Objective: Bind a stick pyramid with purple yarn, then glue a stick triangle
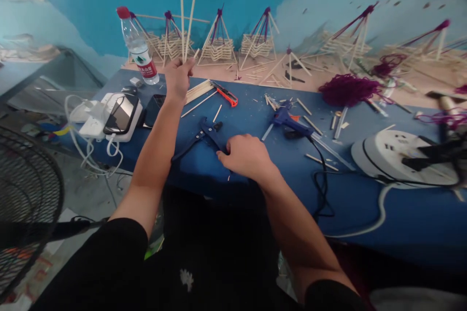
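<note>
Sticks (185, 19) clamped upright in left hand (178, 77), uncut; right hand (245, 155) closed loosely on blue cutters (204, 137) lying on blue table (255, 121); several finished stick frames (218, 43) ranged behind.

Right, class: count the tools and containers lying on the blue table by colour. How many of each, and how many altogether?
Blue: 2, the cutters under the right hand and the glue gun.
Orange: 1, the knife.
Clear with a red cap: 1, the bottle.
White: 1, the cable reel.
Total: 5.
The left hand holds up sticks, not counted.
</note>
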The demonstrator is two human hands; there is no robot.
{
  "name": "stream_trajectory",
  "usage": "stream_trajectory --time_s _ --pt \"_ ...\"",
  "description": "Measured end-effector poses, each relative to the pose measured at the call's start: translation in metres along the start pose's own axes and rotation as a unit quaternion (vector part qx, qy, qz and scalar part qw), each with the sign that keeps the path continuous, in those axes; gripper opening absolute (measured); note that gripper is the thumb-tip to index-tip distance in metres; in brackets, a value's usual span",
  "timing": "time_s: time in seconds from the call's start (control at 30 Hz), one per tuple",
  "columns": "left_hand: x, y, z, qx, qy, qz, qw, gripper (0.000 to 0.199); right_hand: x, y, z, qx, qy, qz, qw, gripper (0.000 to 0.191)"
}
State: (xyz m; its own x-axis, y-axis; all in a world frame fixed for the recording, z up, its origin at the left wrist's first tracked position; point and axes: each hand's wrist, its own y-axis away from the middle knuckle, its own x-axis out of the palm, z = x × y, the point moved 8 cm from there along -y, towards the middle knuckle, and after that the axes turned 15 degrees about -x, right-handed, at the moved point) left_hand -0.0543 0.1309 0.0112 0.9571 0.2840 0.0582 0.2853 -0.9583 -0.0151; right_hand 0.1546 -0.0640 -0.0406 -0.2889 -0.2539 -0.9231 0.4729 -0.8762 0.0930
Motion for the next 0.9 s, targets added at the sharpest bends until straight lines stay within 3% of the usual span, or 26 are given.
stream_trajectory --time_s 0.1,0.2,0.3,0.37,0.47,0.53,0.57,0.63,0.73,0.83,0.9 --pt "0.001 0.007 -0.001 -0.016 0.014 -0.020 1.000 0.048 -0.004 -0.008 0.002 -0.006 -0.028 -0.014 0.999 0.036" --pt "0.001 0.016 -0.009 -0.010 0.027 -0.028 0.999 0.045 -0.002 -0.013 -0.003 -0.010 -0.213 -0.018 0.977 0.028" --pt "0.000 0.020 -0.009 -0.043 0.052 -0.020 0.998 0.039 0.008 -0.014 -0.008 0.002 -0.473 -0.035 0.881 0.011" --pt "0.002 0.022 -0.006 -0.070 0.065 0.001 0.995 0.036 0.001 -0.014 -0.013 -0.009 -0.576 -0.105 0.811 0.018" --pt "0.011 0.026 -0.002 -0.100 0.089 0.055 0.989 0.030 -0.026 -0.013 -0.021 -0.066 -0.676 -0.222 0.699 0.038" --pt "0.018 0.030 0.001 -0.116 0.106 0.090 0.984 0.028 -0.048 -0.012 -0.023 -0.113 -0.716 -0.259 0.639 0.030" --pt "0.021 0.032 0.002 -0.124 0.110 0.102 0.981 0.027 -0.060 -0.013 -0.025 -0.131 -0.721 -0.276 0.622 0.021" --pt "0.028 0.036 0.004 -0.134 0.098 0.124 0.978 0.025 -0.083 -0.016 -0.035 -0.156 -0.708 -0.313 0.613 0.014" --pt "0.035 0.040 0.005 -0.137 0.061 0.147 0.978 0.022 -0.112 -0.030 -0.060 -0.168 -0.673 -0.381 0.612 0.018" --pt "0.038 0.040 0.009 -0.134 0.030 0.150 0.979 0.024 -0.126 -0.055 -0.085 -0.139 -0.631 -0.413 0.641 0.013" --pt "0.039 0.040 0.012 -0.131 0.004 0.148 0.980 0.025 -0.133 -0.067 -0.095 -0.146 -0.623 -0.446 0.626 0.011"
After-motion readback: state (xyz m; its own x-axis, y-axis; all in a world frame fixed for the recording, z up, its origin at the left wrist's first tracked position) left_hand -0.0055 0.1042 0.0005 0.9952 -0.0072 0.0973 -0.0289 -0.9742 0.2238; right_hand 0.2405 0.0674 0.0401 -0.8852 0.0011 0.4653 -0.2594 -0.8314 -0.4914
